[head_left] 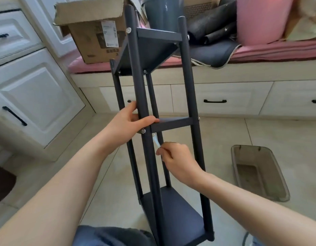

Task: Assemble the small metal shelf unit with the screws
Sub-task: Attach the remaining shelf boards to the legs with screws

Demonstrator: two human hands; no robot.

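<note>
Head view: the shelf unit stands tilted, its long axis running from the near tier low in the frame up and away toward the bench. The left hand grips the front left post just above the middle tier, thumb across the post, fingers wrapped behind it. A screw sits in that post directly below the thumb. The right hand pinches a small pale tool, probably a hex key, though it is blurred; its fingers are curled round the lower end. The tool points up and left from the right hand toward the inner side of the post, just beside the screw joint. The right hand is the working hand; the left steadies. Judged step: tightening the middle-tier fastener. A plastic tray lies on the floor to the right, well apart.
</note>
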